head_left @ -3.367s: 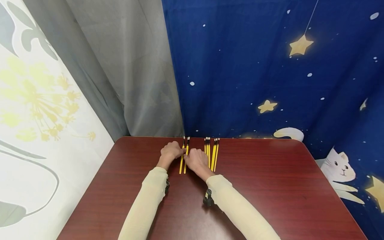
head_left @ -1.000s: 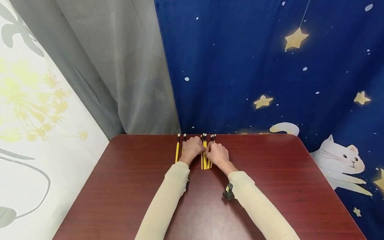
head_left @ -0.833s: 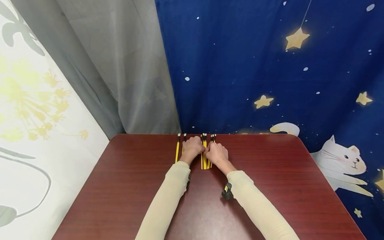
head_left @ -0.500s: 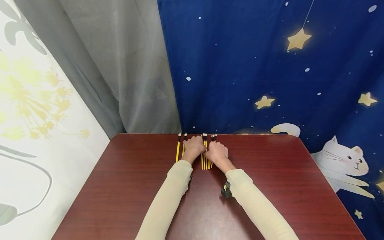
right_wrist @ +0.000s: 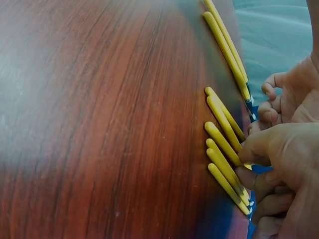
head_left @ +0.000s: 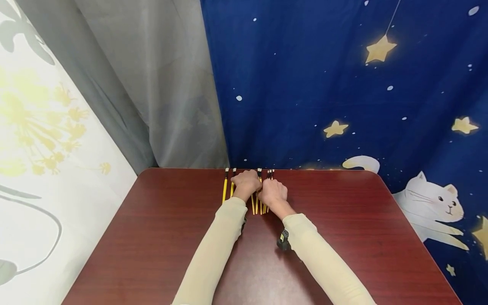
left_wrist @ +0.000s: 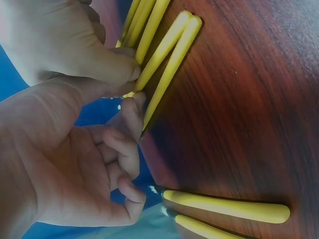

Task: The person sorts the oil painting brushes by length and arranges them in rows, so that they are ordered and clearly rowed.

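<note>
Several paintbrushes with yellow handles, black ferrules and white tips lie near the table's far edge. In the head view my left hand (head_left: 247,181) and right hand (head_left: 273,191) meet over the middle group, hiding much of it. The left wrist view has my left thumb and forefinger pinching a paintbrush (left_wrist: 164,47) where two handles cross closely; the other fingers curl loosely. My right thumb and forefinger pinch another paintbrush (right_wrist: 219,139) beside it. Two more handles (right_wrist: 227,186) lie by my right fingers. Left of my left hand rests a separate pair, including an outer paintbrush (head_left: 225,190).
The reddish-brown table (head_left: 152,237) ends just beyond the brush tips. A grey curtain (head_left: 183,106) and a blue starry curtain (head_left: 289,84) hang behind it, and a white patterned curtain (head_left: 45,190) stands at left.
Both hands moved right from the left pair to the middle group. Over the last half second a handle under my left hand has shifted slightly left of its neighbours.
</note>
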`<state>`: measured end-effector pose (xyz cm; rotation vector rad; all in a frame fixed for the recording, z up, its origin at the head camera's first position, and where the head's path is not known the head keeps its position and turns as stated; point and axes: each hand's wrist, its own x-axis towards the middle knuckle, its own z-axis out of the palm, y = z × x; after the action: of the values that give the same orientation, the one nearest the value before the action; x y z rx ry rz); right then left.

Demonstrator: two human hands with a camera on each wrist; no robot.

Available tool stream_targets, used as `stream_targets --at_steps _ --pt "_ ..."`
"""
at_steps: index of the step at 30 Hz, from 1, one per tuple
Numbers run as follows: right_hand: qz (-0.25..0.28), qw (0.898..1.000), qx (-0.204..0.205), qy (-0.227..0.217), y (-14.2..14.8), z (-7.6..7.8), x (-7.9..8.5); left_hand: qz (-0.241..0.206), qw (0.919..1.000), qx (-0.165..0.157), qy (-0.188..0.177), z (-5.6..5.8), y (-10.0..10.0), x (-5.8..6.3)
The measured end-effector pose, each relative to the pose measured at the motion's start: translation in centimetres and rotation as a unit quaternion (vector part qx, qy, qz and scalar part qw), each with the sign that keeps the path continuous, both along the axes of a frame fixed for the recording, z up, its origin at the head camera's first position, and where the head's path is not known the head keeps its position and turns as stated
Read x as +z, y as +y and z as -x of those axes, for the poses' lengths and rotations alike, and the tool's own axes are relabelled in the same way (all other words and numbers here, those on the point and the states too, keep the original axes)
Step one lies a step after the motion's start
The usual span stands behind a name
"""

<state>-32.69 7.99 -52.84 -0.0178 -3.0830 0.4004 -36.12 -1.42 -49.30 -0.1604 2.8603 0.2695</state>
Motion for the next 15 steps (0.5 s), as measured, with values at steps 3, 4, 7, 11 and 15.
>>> stream_targets --at_steps 3,4,7,11,15 --pt "-0.001 1.000 0.001 0.004 0.06 -0.04 0.13 0.001 1.0000 -0.001 0.003 0.02 0.06 -0.01" --pt "-0.001 1.000 0.001 0.004 0.06 -0.07 0.16 0.002 1.0000 -0.002 0.001 0.13 0.06 -0.07" --pt "0.000 1.000 0.001 0.003 0.11 -0.12 0.20 0.004 1.0000 -0.003 -0.004 0.41 0.04 -0.29" --pt "0.004 1.000 -0.005 0.005 0.09 -0.18 0.13 0.004 0.9999 -0.005 -0.009 0.66 -0.02 -0.52" --pt "0.014 1.000 -0.020 0.010 -0.06 -0.22 -0.19 -0.001 1.0000 -0.006 -0.006 0.60 -0.04 -0.71"
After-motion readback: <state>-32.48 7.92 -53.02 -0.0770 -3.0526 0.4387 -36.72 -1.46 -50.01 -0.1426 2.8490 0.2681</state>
